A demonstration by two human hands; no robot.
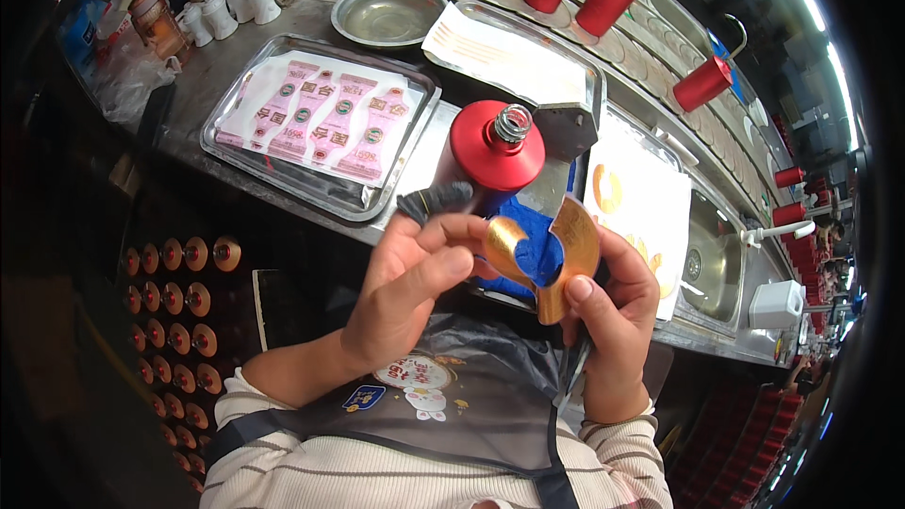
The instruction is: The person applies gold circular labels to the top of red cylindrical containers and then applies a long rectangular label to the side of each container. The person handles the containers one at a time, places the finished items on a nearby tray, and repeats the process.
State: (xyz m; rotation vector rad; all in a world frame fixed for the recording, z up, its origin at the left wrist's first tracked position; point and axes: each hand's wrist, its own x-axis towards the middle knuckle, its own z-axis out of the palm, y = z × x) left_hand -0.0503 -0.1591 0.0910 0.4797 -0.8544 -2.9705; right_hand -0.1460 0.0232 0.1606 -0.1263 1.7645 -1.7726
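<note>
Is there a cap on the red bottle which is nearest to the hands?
No, the red bottle shows a bare glass neck on top.

The person's two bare hands are raised in front of the body near the middle of the view, close together without touching; the left forearm (306,363), bare below the elbow, slants up and inward from the lower left; the left hand (410,273) points right, its thumb stretched toward the bent index finger, with the two tips slightly apart; the right arm rises more steeply from the lower right to a bare wrist (617,401); the right hand (613,302) is in a pinch, thumb angled up and left on the near side, fingers curled behind.
</note>
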